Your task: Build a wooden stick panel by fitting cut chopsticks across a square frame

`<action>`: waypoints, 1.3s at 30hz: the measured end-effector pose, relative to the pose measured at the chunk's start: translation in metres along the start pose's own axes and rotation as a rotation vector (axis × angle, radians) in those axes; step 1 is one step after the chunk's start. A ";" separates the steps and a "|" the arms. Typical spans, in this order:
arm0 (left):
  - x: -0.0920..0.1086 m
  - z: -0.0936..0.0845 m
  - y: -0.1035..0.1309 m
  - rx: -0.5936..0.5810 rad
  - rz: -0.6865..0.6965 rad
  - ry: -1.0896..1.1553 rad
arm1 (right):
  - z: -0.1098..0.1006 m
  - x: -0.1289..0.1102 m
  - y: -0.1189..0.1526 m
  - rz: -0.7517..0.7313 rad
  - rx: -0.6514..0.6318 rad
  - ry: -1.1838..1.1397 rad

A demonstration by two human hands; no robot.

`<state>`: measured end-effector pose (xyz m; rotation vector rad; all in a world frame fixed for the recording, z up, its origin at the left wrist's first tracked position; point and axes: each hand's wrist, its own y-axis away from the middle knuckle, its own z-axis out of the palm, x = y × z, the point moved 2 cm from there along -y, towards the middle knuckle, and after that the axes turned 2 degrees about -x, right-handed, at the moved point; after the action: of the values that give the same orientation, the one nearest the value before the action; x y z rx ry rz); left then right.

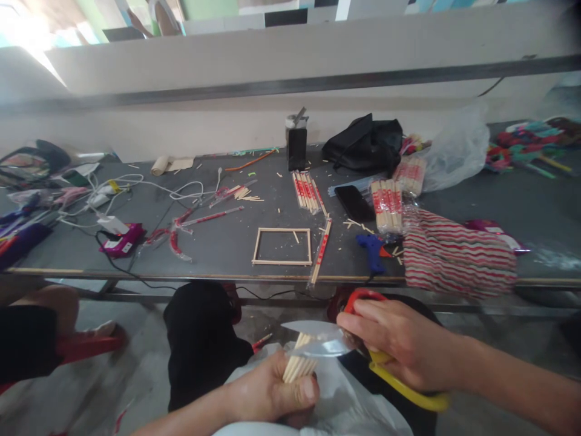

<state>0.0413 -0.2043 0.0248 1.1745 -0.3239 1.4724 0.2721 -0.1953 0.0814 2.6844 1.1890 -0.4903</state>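
My left hand (272,393) grips a bundle of thin wooden sticks (298,363), their ends pointing up, over a white plastic bag (345,399) on my lap. My right hand (403,345) holds scissors (327,338) with red and yellow handles; the open blades sit around the stick ends. On the grey table (227,248) ahead lies a rectangular frame of sticks (282,246), with a wrapped chopstick pair (321,251) beside it.
Packs of wrapped chopsticks (387,204), a black phone (354,203), a blue glue gun (372,251), a striped cloth (458,257), a black bag (365,145) and a dark container (296,145) are on the table. White cables (131,188) lie at left. Another person's knee (49,306) is at far left.
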 end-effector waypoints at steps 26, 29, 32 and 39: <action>0.017 0.007 0.001 0.049 0.023 -0.200 | -0.009 -0.008 -0.005 0.000 0.007 0.071; 0.014 0.005 0.001 0.052 0.023 -0.185 | -0.006 -0.007 -0.003 -0.020 0.039 0.086; 0.012 0.004 0.000 0.045 0.034 -0.179 | -0.004 -0.006 -0.001 -0.032 0.066 0.109; 0.035 0.013 0.000 0.020 0.077 -0.290 | -0.012 -0.006 -0.006 -0.072 0.076 0.097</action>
<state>0.0533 -0.1930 0.0584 1.4078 -0.5587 1.3724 0.2671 -0.1920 0.0947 2.7659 1.3229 -0.4287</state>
